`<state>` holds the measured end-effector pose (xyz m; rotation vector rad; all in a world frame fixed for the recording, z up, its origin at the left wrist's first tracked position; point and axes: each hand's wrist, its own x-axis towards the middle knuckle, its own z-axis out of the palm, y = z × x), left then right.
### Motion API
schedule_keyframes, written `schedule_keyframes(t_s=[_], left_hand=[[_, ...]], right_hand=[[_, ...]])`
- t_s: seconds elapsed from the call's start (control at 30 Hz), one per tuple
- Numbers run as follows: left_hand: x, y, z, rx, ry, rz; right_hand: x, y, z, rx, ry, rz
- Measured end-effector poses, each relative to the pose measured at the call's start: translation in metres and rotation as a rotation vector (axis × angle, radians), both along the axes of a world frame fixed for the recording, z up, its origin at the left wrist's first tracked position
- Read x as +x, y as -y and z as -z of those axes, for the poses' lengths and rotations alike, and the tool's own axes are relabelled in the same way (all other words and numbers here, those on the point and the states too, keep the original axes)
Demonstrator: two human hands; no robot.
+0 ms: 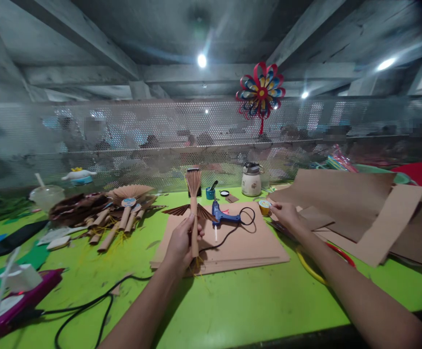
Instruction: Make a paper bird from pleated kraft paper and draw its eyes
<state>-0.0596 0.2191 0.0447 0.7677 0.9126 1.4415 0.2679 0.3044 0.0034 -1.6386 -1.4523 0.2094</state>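
Note:
My left hand (184,241) is closed around the rolled tube of a brown kraft-paper craft (194,213), held upright. A pleated fan spreads at its top and two pleated wings stick out at its sides; yellow strands hang below. My right hand (285,213) pinches the edge of a small round yellow piece (264,207) with a pale printed top. Between the hands a blue glue gun (227,216) lies on a stack of brown cardboard sheets (247,249), its clear stick pointing towards me.
Finished-looking paper fans (129,198) with tube handles lie at left, near a purple power strip (32,295) and black cable (83,306). Large brown paper sheets (341,208) and yellow-red scissors handles (307,266) are at right. A bottle (251,182) stands at back before a perforated metal screen (152,160).

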Motion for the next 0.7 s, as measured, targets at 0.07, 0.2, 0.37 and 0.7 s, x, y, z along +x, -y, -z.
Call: schedule_keyframes(t_s=[0.07, 0.2, 0.37, 0.7], left_hand=[[-0.002, -0.003, 0.003, -0.037, 0.012, -0.006], [-0.008, -0.010, 0.009, -0.152, 0.029, 0.010], [-0.020, -0.017, 0.007, -0.239, 0.032, 0.036], [-0.025, -0.031, 0.028, -0.303, -0.046, 0.016]], right_hand=[[0.000, 0.000, 0.000, 0.006, -0.002, -0.008], [-0.001, 0.000, -0.001, 0.018, -0.010, -0.021], [-0.003, -0.001, 0.000, 0.039, -0.030, -0.046], [-0.003, 0.002, -0.005, 0.112, -0.085, -0.040]])
